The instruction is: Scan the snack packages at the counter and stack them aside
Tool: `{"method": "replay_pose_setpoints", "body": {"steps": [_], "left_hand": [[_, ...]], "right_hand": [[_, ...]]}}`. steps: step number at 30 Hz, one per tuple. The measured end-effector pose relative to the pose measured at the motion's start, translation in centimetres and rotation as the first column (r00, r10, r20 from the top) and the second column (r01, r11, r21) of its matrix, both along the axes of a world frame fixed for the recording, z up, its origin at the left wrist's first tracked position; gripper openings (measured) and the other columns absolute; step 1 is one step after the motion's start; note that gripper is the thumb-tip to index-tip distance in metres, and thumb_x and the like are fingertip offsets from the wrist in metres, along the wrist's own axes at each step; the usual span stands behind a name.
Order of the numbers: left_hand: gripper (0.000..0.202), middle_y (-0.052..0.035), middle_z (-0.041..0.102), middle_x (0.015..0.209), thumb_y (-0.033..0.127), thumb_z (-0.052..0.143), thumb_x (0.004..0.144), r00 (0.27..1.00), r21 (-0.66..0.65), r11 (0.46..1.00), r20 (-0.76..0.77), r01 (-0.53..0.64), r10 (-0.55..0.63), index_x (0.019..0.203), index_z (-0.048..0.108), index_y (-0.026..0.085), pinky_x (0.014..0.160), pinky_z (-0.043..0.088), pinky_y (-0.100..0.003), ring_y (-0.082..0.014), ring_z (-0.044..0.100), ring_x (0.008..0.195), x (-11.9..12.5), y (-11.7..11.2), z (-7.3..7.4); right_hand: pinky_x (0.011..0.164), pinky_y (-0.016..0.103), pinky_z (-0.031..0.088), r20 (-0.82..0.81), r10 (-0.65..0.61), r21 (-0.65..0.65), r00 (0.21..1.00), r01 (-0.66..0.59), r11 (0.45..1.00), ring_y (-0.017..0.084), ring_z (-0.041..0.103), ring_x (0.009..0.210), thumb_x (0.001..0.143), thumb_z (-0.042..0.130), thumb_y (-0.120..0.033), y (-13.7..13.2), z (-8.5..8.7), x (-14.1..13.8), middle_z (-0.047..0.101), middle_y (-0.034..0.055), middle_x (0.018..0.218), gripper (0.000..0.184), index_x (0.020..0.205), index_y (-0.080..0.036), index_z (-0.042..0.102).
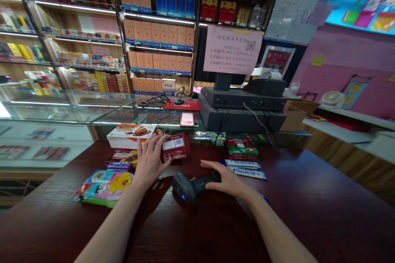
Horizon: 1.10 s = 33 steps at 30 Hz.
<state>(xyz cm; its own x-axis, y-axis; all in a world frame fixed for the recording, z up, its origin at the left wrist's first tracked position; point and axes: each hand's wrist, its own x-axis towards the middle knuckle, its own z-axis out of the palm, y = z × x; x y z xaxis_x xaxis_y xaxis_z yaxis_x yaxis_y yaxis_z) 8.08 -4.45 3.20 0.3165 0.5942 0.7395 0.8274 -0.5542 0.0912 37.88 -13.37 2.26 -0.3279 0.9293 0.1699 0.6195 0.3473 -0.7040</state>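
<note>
Dark red cardboard box (175,147) against my spread left hand (149,160); black plastic barcode scanner (193,187) beneath my spread right hand (226,180), on the dark wood tabletop (277,217). Risk: a slip could knock the scanner over.

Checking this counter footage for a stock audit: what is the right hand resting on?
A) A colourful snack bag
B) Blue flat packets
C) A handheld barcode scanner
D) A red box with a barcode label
C. The right hand lies across the top of the black handheld barcode scanner.
</note>
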Motion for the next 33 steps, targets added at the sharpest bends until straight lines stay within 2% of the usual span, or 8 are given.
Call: {"method": "replay_pose_setpoints", "body": {"steps": [2,4,11,19,25,33], "left_hand": [[0.076,-0.0139,0.052,0.142,0.034,0.069,0.08,1.0,0.007,1.0,-0.005,-0.001,0.001,0.149,0.038,0.022,0.123,0.009,-0.061,-0.0341,0.042,0.137,-0.1,0.1,-0.1],[0.077,-0.0139,0.053,0.141,0.034,0.069,0.08,1.0,0.014,1.0,-0.01,-0.001,0.002,0.149,0.038,0.021,0.123,0.008,-0.061,-0.0342,0.042,0.137,-0.1,0.1,-0.2],[0.078,-0.0146,0.052,0.14,0.035,0.069,0.08,1.0,0.027,1.0,-0.01,-0.014,0.014,0.15,0.036,0.022,0.123,0.008,-0.061,-0.0343,0.042,0.138,-0.1,0.1,-0.2],[0.076,-0.0149,0.051,0.141,0.034,0.068,0.08,1.0,0.014,1.0,0.0,-0.012,0.012,0.148,0.037,0.021,0.124,0.008,-0.06,-0.0342,0.042,0.139,-0.2,-0.1,-0.2],[0.079,-0.015,0.05,0.143,0.031,0.069,0.079,1.0,0.009,1.0,0.006,-0.014,0.014,0.15,0.035,0.022,0.123,0.009,-0.061,-0.0347,0.041,0.139,-0.3,0.1,-0.4],[0.077,-0.015,0.051,0.143,0.032,0.068,0.081,1.0,0.017,1.0,0.002,-0.019,0.019,0.15,0.035,0.022,0.124,0.006,-0.061,-0.0343,0.042,0.138,-0.3,0.3,-0.5]], "right_hand": [[0.112,0.047,0.038,0.081,0.036,-0.006,0.996,-0.035,0.999,0.03,0.054,0.13,0.07,0.086,-0.042,-0.4,0.5,-0.4,0.06,0.0078,0.143,0.091,0.149,-0.029,0.044],[0.111,0.045,0.038,0.163,0.06,0.017,0.985,-0.063,0.998,0.03,0.055,0.127,0.068,0.087,-0.038,-0.7,0.8,-1.1,0.061,0.0069,0.14,0.094,0.15,-0.03,0.043],[0.106,0.041,0.036,0.335,0.101,0.077,0.937,-0.134,0.988,0.026,0.056,0.119,0.08,0.075,-0.027,-0.9,0.9,-3.0,0.065,0.0072,0.133,0.077,0.15,-0.026,0.044],[0.101,0.04,0.038,0.319,0.1,0.121,0.942,-0.145,0.982,0.024,0.059,0.112,0.087,0.068,-0.027,-1.0,0.8,-3.2,0.067,0.0065,0.128,0.06,0.144,-0.026,0.05],[0.098,0.042,0.04,0.264,0.035,0.208,0.964,-0.092,0.974,0.026,0.06,0.11,0.089,0.069,-0.031,-0.8,0.7,-2.9,0.067,0.0069,0.129,0.061,0.146,-0.03,0.047],[0.097,0.041,0.043,0.171,-0.052,0.323,0.984,-0.006,0.946,0.027,0.06,0.11,0.087,0.069,-0.026,-0.6,0.6,-2.4,0.067,0.0079,0.127,0.066,0.148,-0.029,0.044]]}}
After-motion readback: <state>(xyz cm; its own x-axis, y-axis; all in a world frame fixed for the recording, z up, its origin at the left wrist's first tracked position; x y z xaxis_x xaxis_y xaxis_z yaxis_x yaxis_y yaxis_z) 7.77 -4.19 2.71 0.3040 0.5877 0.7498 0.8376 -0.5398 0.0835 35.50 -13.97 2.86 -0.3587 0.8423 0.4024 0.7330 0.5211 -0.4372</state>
